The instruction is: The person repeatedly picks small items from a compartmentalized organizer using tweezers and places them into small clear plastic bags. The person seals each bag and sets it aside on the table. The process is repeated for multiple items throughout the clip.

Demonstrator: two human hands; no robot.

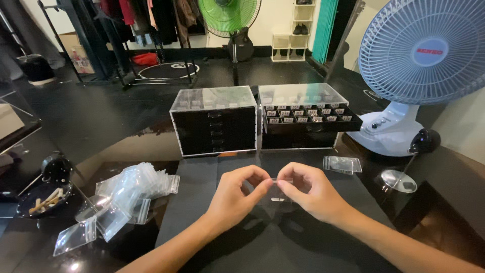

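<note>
Both hands meet over the dark bench [283, 242], pinching one small clear plastic bag [275, 194] between them. The left hand [237, 194] grasps the bag's top left edge with thumb and forefinger; the right hand [308, 192] grasps the top right edge the same way. The bag hangs just below the fingers [262, 183], its opening uppermost, its top edge running side to side between the two hands. It is so transparent that its lower outline is hard to make out, so I cannot tell for sure whether its long axis runs down or across; a small pale mark shows on it low down.

My judgement of the risk: the grip sits only on the thin top lip, so the slick film could slip from one pinch and leave the bag dangling from one corner or dropping to the bench. Uneven pulling could also tear or crease the lip.

To the left of the fingers lies a loose pile of bags [129, 194] of the same kind. Beyond the fingers stand two clear drawer boxes [214, 121], the right-hand one with an open drawer [310, 117] of small compartments. Another flat bag [342, 164] lies to the right, near a white fan [404, 91].
</note>
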